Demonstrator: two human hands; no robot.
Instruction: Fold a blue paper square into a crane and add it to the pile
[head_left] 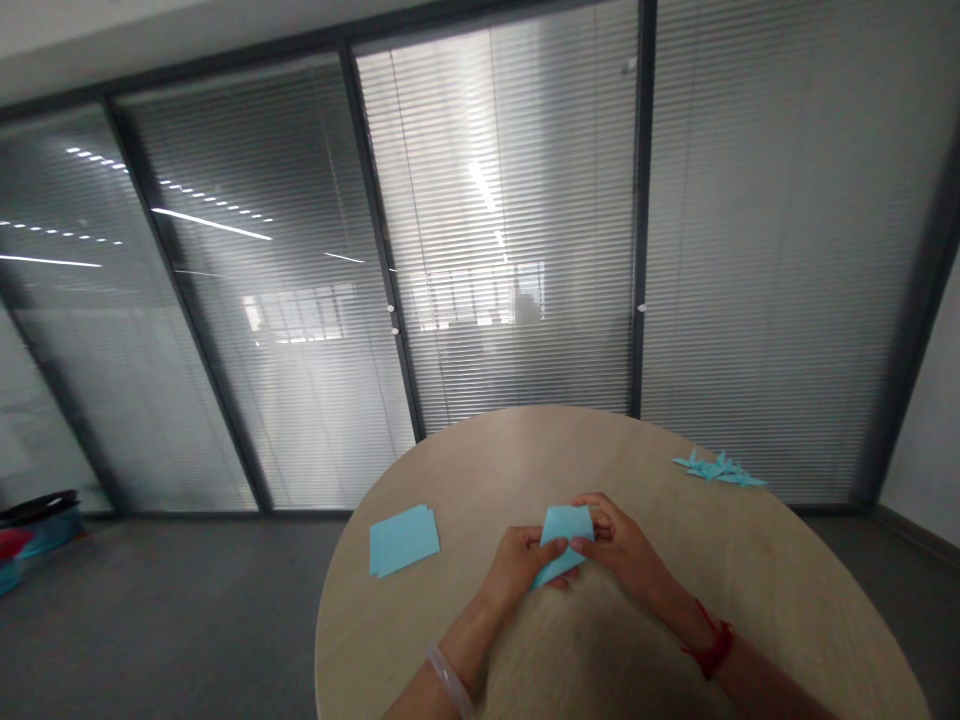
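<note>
A partly folded sheet of light-blue origami paper (568,522) is held between my two hands, just above the near middle of the round table. My left hand (520,562) grips its lower left side, thumb on top and some fingers beneath. On the right side my right hand (616,538) pinches it, with the thumb on the front face and the fingers behind the edge. Both thumbs press close together near the paper's centre. Crease lines show on its upper part. The fingers behind the paper are partly hidden.
A stack of blue paper sheets (403,541) lies on the table (517,450) at the left. Several folded blue paper pieces with pointed ends (720,468) sit in a pile near the far right edge. Glass panels with blinds (517,200) stand behind the table.
</note>
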